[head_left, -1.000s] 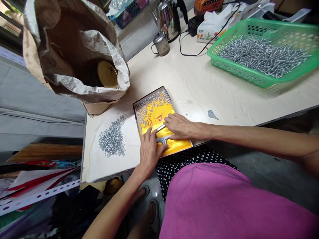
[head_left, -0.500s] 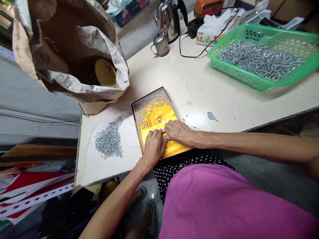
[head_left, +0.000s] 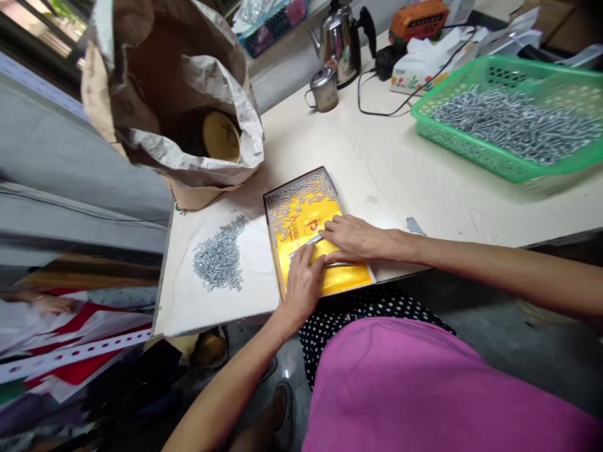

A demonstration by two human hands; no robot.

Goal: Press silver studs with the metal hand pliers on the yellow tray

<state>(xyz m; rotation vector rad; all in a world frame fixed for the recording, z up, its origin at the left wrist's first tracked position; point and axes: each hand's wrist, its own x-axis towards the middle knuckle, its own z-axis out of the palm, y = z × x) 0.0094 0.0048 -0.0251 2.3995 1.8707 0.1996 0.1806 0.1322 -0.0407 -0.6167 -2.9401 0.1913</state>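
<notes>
A shallow yellow-lined box lid [head_left: 345, 281] lies at the table's near edge, with several small silver screws [head_left: 294, 199] gathered in its far end. Both hands rest in its near half. My left hand [head_left: 304, 282] lies palm down, fingers together, on a row of screws [head_left: 305, 246]. My right hand [head_left: 354, 237] comes in from the right, fingers bent and pressed onto the same row. A thin metal strip [head_left: 343, 265] shows under it.
A heap of loose screws [head_left: 219, 258] lies left of the lid. An open paper sack [head_left: 179, 100] stands behind it. A green basket [head_left: 509, 113] full of screws sits far right. A kettle [head_left: 343, 39], a small lidded cup [head_left: 324, 89] and a cable stand at the back.
The camera has shifted, so everything sits further right in view. My hands have stayed on the screw row in the lid, and my right hand's fingers have reached slightly further along it.
</notes>
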